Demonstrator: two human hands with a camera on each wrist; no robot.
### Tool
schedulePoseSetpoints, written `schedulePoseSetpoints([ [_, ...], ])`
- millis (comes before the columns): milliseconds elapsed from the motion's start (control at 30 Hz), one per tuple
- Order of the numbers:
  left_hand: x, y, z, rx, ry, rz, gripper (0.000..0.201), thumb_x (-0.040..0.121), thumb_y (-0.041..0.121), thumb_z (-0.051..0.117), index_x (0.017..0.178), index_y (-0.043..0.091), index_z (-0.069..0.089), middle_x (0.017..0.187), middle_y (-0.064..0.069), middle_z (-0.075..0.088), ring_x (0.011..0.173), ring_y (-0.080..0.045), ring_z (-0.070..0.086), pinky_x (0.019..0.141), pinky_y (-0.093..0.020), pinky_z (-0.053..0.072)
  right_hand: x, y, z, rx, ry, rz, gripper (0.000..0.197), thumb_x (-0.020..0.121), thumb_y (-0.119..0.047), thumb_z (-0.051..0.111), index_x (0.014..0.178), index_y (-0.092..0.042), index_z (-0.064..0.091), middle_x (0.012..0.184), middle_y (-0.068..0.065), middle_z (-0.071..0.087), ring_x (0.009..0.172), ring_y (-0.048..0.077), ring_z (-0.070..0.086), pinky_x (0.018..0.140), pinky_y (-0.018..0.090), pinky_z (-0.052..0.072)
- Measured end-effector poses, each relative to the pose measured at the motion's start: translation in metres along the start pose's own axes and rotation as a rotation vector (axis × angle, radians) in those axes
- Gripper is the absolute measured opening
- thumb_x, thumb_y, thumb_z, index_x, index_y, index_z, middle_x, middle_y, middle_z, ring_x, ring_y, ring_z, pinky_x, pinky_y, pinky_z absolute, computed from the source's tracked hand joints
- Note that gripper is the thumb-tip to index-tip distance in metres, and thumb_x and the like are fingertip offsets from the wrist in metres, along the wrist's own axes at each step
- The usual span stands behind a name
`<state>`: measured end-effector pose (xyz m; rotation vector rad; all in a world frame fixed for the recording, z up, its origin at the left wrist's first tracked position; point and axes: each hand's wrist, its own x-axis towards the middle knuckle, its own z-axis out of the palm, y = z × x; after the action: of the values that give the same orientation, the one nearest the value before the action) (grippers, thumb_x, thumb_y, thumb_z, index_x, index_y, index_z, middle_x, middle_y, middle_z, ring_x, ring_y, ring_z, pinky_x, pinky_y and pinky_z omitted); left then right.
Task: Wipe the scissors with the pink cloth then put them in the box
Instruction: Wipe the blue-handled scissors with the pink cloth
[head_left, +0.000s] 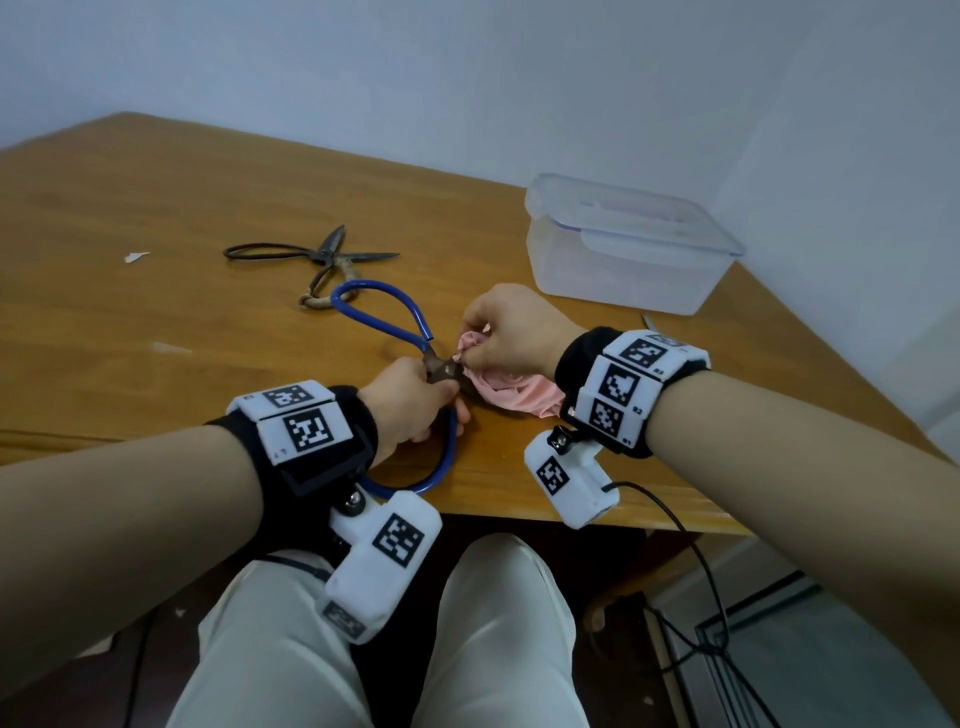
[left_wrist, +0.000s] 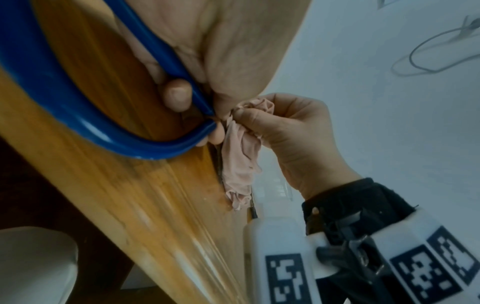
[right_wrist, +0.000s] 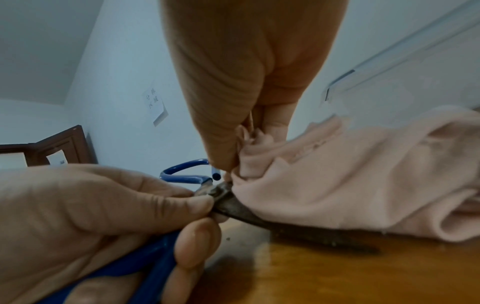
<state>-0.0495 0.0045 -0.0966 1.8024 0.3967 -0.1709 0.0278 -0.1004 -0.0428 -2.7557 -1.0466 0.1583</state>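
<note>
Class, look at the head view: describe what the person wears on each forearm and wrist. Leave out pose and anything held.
Both forearms are bare, with no sleeves. Each wrist has a black band carrying white blocks printed with black square-patterned markers. A white camera housing, also marked, hangs below each wrist on a bolted mount. A black cable runs from the right unit. The hands, left and right, are ungloved.

Blue-handled scissors (head_left: 415, 332) with dark, rusty blades lying low on the surface, bunched pink cloth (head_left: 514, 395) over the blades; clear, open plastic box (head_left: 623, 249) well apart behind.
</note>
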Motion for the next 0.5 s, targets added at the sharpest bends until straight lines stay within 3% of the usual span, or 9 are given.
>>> schedulePoseSetpoints([
  [133, 0.0, 0.0015, 0.0005, 0.013, 0.008, -0.006, 0.023, 0.102, 0.014, 0.042, 0.084, 0.008, 0.054, 0.071, -0.007, 0.065, 0.062, -0.022, 0.046, 0.045, -0.023, 0.033, 0.0007, 0.0038, 0.0, -0.047, 0.064, 0.021, 0.01, 0.085, -0.017, 0.065, 0.087, -0.009, 0.07, 0.087, 0.007, 0.065, 0.084, 0.021, 0.059, 0.07, 0.029, 0.046],
  [333, 0.0032, -0.0008, 0.0004, 0.008, 0.01, -0.001, 0.021, 0.102, 0.015, 0.044, 0.084, 0.009, 0.054, 0.072, -0.008, 0.066, 0.073, -0.028, 0.05, 0.048, -0.025, 0.032, -0.0037, -0.0055, -0.0003, -0.006, -0.029, -0.047, 0.009, 0.083, -0.017, 0.068, 0.091, -0.013, 0.068, 0.092, 0.003, 0.065, 0.085, 0.017, 0.059, 0.075, 0.028, 0.049],
  [500, 0.0036, -0.0008, 0.0, 0.006, 0.026, -0.01, 0.025, 0.102, 0.015, 0.043, 0.081, 0.009, 0.055, 0.073, -0.007, 0.066, 0.052, -0.017, 0.041, 0.045, -0.023, 0.031, 0.0028, -0.0023, -0.0032, -0.039, -0.003, -0.004, 0.015, 0.085, -0.015, 0.065, 0.097, -0.008, 0.07, 0.094, 0.008, 0.066, 0.088, 0.021, 0.06, 0.078, 0.031, 0.049],
])
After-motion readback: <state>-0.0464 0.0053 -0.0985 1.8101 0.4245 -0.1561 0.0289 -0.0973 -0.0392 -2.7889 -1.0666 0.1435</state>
